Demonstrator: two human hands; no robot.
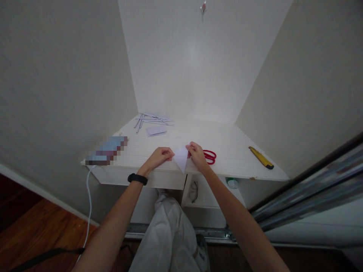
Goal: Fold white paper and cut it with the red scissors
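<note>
A folded white paper (181, 158), shaped like a downward-pointing triangle, is held over the front edge of the white desk (235, 158). My left hand (160, 155) pinches its left corner; a black band sits on that wrist. My right hand (197, 155) pinches the paper's upper right corner. Red-handled scissors (210, 156) lie on the desk just right of my right hand, partly hidden by it.
A yellow utility knife (261, 157) lies near the desk's right side. Several thin paper strips (153, 119) and a folded paper piece (155, 130) sit at the back left. A white cable (89, 196) hangs off the left edge. Glasses (193, 191) rest on a shelf below.
</note>
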